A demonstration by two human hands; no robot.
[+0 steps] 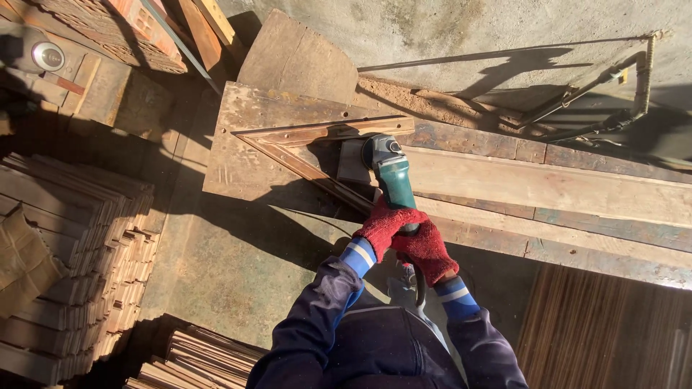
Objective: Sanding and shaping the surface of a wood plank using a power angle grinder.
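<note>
Head view: I record both hands in red knitted gloves with blue-and-white striped cuffs, closed together round the rear of a green angle grinder (390, 180). The left hand (384, 225) is wrapped on the near end of the tool body; the right hand (427, 248) is clamped just behind and below it, the two gloves touching. Dark blue sleeves run down to the lower edge. A black cable (419, 284) hangs from under the right hand.

The grinder's head sits at the inner corner of a wooden frame piece (321, 135) (two strips meeting at an angle), which lies on a worn board (241, 169). I cannot tell whether the disc touches the wood; the guard and shadow hide it. To the right, long planks (548, 189) run across the bench, flat and side by side.

Left of the person, stacks of thin wooden slats (79, 238) stand well apart from the bench; more slats (198, 360) lie near the lower edge. A bent metal pipe frame (620, 79) rests on the concrete floor (447, 29) beyond the planks
</note>
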